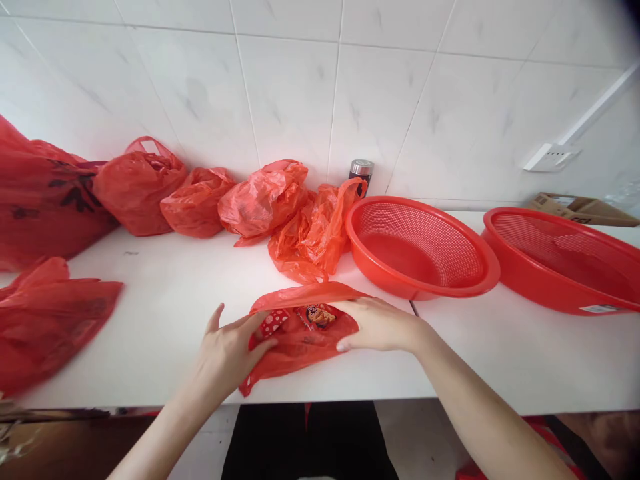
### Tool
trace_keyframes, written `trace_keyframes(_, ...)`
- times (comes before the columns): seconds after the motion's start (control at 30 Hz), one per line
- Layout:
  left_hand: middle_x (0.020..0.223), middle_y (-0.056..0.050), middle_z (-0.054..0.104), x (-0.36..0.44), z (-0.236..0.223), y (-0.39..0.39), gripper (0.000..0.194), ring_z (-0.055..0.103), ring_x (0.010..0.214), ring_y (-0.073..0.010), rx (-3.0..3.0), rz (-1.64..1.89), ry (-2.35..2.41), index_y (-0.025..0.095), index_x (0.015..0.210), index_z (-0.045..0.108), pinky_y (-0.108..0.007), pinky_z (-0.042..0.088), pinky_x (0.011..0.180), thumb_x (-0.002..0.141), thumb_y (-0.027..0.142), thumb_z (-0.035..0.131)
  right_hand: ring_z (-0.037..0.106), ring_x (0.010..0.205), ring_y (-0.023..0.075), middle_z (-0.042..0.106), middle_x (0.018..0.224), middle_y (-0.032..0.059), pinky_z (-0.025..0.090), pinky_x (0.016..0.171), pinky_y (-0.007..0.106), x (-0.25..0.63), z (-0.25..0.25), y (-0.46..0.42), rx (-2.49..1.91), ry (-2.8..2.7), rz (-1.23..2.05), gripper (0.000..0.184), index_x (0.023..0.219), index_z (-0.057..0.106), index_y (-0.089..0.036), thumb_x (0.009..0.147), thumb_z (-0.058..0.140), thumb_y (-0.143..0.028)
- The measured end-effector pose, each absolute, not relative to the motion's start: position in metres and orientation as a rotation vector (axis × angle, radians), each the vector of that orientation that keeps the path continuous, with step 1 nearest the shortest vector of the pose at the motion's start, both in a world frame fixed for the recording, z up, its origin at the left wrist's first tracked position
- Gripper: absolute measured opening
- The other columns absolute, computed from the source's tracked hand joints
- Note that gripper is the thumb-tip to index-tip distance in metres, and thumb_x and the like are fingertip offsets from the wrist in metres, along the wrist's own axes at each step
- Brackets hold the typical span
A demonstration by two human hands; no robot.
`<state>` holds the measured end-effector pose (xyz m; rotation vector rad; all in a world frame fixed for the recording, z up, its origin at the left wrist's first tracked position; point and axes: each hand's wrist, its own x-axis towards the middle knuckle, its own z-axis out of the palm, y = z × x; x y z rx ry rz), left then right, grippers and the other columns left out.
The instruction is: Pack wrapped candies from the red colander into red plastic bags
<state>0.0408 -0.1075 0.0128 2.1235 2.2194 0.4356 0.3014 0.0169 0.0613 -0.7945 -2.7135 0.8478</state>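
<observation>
A red plastic bag (pixel 300 357) lies on the white table in front of me with its mouth spread wide. Inside it I see a red packet with white dots (pixel 274 323) and a snack packet (pixel 320 317) with a picture on it. My left hand (pixel 227 353) grips the left side of the bag's mouth, thumb at the opening and one finger sticking up. On the opposite side, my right hand (pixel 383 325) holds the rim, its fingers partly hidden by the plastic.
Several filled red bags (pixel 143 187) stand along the tiled wall, with a crumpled red bag (pixel 313 233) beside them. To the right are two red plastic baskets (pixel 420 293) (pixel 540 283). Behind are a dark flask (pixel 362 170) and a cardboard box (pixel 583 210). Another red bag (pixel 55 320) lies left.
</observation>
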Motion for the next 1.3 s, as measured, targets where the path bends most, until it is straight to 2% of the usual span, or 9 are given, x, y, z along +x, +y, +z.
trace_keyframes(0.13,0.127,-0.015,0.061,0.041,0.009,-0.092,0.082,0.055,0.12,-0.0358,1.995,0.325,2.198,0.026,0.144,0.04,-0.066,0.014,0.109,0.07,0.049,0.069,0.06,0.113,0.0209,0.066,0.122,0.001,0.046,0.095,0.037,0.267,0.054,0.017,-0.719,-2.509,0.808,0.035,0.122,0.062,-0.032,0.088,0.059,-0.026)
trace_keyframes(0.23,0.147,-0.012,0.044,0.039,0.012,-0.07,0.098,0.033,0.137,-0.0378,1.946,0.356,2.06,0.034,0.149,0.027,-0.069,0.006,0.109,0.064,0.045,0.074,0.06,0.112,0.02,0.067,0.119,0.0031,0.045,0.097,0.036,0.236,0.035,0.025,-0.624,-2.551,0.779,0.033,0.117,0.065,-0.027,0.085,0.061,-0.019)
trace_keyframes(0.33,0.152,-0.01,0.037,0.034,0.021,-0.045,0.101,0.023,0.142,-0.0375,1.921,0.403,1.919,0.036,0.148,0.029,-0.069,0.004,0.109,0.059,0.042,0.077,0.06,0.11,0.022,0.068,0.115,0.005,0.044,0.096,0.037,0.215,0.018,0.042,-0.631,-2.589,0.778,0.034,0.108,0.068,-0.024,0.077,0.066,-0.01)
trace_keyframes(0.47,0.139,-0.011,0.054,0.025,0.04,-0.017,0.081,0.041,0.133,-0.0366,1.883,0.457,1.814,0.03,0.14,0.046,-0.061,0.022,0.11,0.065,0.05,0.072,0.063,0.101,0.0175,0.069,0.109,0.0035,0.046,0.09,0.033,0.218,0.014,0.058,-0.736,-2.473,0.779,0.026,0.106,0.066,-0.023,0.088,0.053,-0.011)
trace_keyframes(0.57,0.123,-0.005,0.066,0.024,0.05,-0.006,0.049,0.057,0.117,-0.0284,1.865,0.552,1.69,0.031,0.121,0.062,-0.044,0.04,0.103,0.078,0.055,0.059,0.064,0.087,0.0145,0.069,0.097,0.0006,0.048,0.079,0.027,0.232,0.022,0.06,-0.758,-2.332,0.923,0.015,0.099,0.064,-0.022,0.093,0.051,-0.026)
trace_keyframes(0.67,0.1,-0.003,0.072,0.028,0.05,-0.005,0.036,0.066,0.093,-0.0217,1.746,0.701,1.462,0.025,0.101,0.069,-0.033,0.05,0.087,0.086,0.052,0.051,0.059,0.071,0.0129,0.062,0.077,-0.0027,0.047,0.065,0.024,0.239,0.03,0.059,-0.781,-2.15,1.192,0.024,0.082,0.058,-0.021,0.091,0.053,-0.042)
trace_keyframes(0.9,0.086,-0.003,0.07,0.033,0.034,-0.013,0.028,0.063,0.079,-0.0193,1.501,0.866,1.226,0.019,0.081,0.069,-0.032,0.05,0.077,0.088,0.043,0.056,0.047,0.063,0.0105,0.046,0.069,-0.0037,0.042,0.058,0.021,0.234,0.038,0.048,-0.682,-1.926,1.493,0.03,0.075,0.049,-0.022,0.094,0.047,-0.045)
trace_keyframes(1.03,0.085,-0.003,0.067,0.03,0.028,-0.01,0.026,0.061,0.079,-0.019,1.513,0.807,1.244,0.019,0.081,0.067,-0.03,0.049,0.075,0.088,0.042,0.056,0.039,0.061,0.0102,0.037,0.066,-0.004,0.036,0.058,0.023,0.23,0.032,0.046,-0.734,-1.933,1.395,0.036,0.067,0.038,-0.021,0.094,0.047,-0.042)
trace_keyframes(1.3,0.085,-0.001,0.066,0.032,0.028,-0.008,0.022,0.058,0.08,-0.0165,1.447,0.762,1.196,0.021,0.092,0.067,-0.025,0.045,0.074,0.089,0.041,0.057,0.037,0.062,0.0092,0.038,0.065,-0.0049,0.033,0.059,0.023,0.227,0.026,0.047,-0.702,-1.933,1.216,0.035,0.067,0.035,-0.02,0.097,0.045,-0.036)
